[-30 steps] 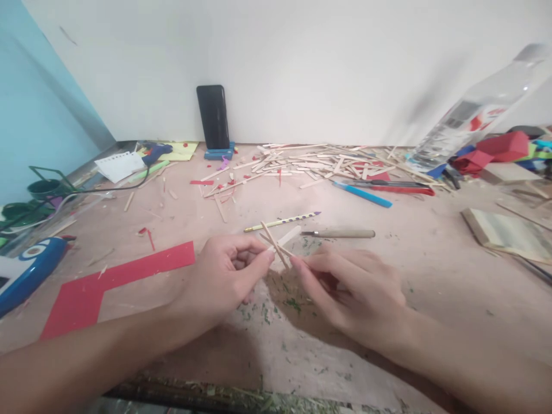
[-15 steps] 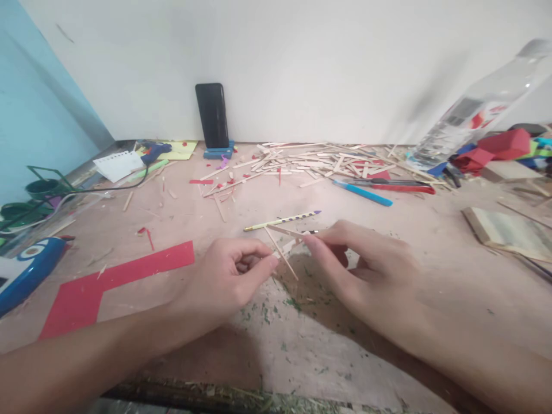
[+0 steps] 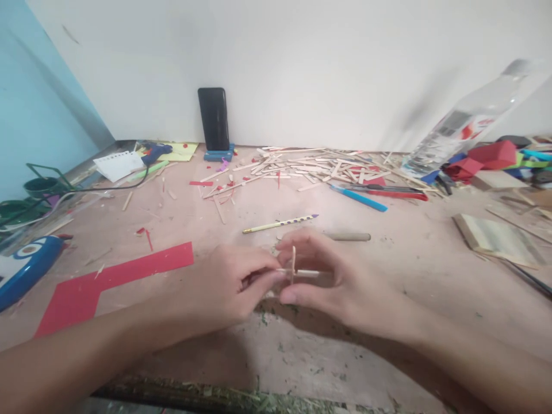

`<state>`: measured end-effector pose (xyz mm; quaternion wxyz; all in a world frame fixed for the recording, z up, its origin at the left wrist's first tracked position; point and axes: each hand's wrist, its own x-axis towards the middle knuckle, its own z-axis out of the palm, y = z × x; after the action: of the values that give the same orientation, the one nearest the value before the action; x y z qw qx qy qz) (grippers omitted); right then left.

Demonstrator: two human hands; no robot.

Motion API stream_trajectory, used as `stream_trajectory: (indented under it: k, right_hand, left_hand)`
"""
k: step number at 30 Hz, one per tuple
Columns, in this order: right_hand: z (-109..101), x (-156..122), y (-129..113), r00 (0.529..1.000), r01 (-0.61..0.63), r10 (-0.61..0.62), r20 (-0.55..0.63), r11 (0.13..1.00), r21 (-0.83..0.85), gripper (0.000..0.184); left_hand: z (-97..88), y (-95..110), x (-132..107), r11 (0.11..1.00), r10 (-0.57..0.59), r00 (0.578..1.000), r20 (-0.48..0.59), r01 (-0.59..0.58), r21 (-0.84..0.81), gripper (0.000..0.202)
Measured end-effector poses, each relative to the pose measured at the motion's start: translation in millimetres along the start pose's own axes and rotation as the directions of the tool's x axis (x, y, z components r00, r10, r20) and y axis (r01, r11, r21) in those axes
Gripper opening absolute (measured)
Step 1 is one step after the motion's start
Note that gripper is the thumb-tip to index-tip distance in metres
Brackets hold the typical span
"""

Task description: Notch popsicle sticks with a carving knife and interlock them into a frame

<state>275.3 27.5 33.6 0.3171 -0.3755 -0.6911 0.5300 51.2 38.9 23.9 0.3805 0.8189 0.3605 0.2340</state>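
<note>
Wooden sticks (image 3: 294, 261) between the hands: at least two, one standing upright across another; fingers hide the rest. They are held above the table (image 3: 431, 276).
Left hand (image 3: 241, 282): thumb and finger pinch the near end of the sticks. Easing off could let them drop; squeezing too hard might snap such thin wood.
Right hand (image 3: 351, 284): thumb and fingers spread, curved around the upright stick; whether they touch it, I can't tell. A sideways knock from the thumb could tip that stick askew.
Green cups (image 3: 41, 187): two, as far as I can make out, at the far left.
Red paper (image 3: 138, 270): one large bent piece, just left of the left hand, plus small scraps farther back.
Phone (image 3: 213, 119): one, propped against the wall.
Pencil (image 3: 280, 223): one, beyond the hands.
Stick heap (image 3: 313, 167): too many to count.
Wooden handle (image 3: 351, 237): one, partly behind the right hand.
Bottle (image 3: 468, 123): one, clear.
Wood block (image 3: 498, 238): one lying in front of the bottle.
</note>
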Motion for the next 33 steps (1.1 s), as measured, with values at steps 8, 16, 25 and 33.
stream_trajectory:
  k: [8,16,25,33]
  right_hand:
    - [5,-1,3,0.999,-0.031,0.034,-0.031,0.997,0.077,0.021]
    - [-28,8,3,0.979,0.042,-0.003,-0.203,0.981,0.188,0.024]
    - [-30,10,-3,0.947,-0.110,0.160,-0.279,0.976,0.187,0.030]
    - [-21,3,-12,0.942,-0.201,0.301,-0.152,0.863,0.464,0.024]
  left_hand:
    - [-2.3,-1,-2,0.997,-0.048,0.999,0.024,0.050,-0.067,0.031]
    - [-10.5,-11,4,0.932,-0.166,0.984,-0.070,0.133,-0.338,0.031]
    - [1.5,-15,2,0.764,-0.160,0.987,0.005,0.127,-0.632,0.021]
    - [8.1,-19,9,0.717,-0.168,0.986,-0.013,0.113,-0.687,0.023]
